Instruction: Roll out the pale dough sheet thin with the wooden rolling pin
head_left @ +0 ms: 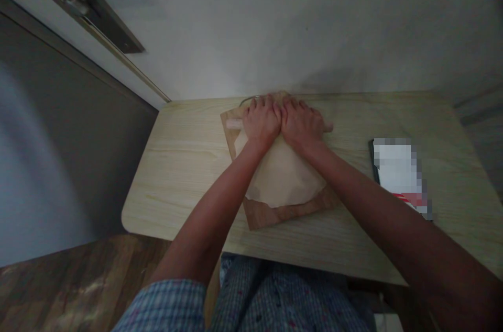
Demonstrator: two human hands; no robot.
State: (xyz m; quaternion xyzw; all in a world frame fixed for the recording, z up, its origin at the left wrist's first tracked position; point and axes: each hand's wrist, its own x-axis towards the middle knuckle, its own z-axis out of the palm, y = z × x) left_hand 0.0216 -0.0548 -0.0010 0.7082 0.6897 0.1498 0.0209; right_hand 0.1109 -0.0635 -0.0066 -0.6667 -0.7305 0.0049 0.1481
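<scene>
A pale, flat sheet of dough (285,183) is spread over a wooden board (261,218) on the table. A wooden rolling pin (234,124) lies crosswise over the far part of the dough. My left hand (261,120) presses on the pin left of its middle, fingers curved over it. Right beside it, my right hand (302,120) grips the pin on the other side, the two hands touching at the thumbs. Only the pin's ends show; its middle is hidden under my hands. The dough's near edge is uneven and stops short of the board's edge.
On the right of the light wood table (173,175) lies a dark-edged flat object (396,169), its top pixelated. A pale wall (255,33) rises behind the table. At upper left is a door with a metal handle plate (106,23).
</scene>
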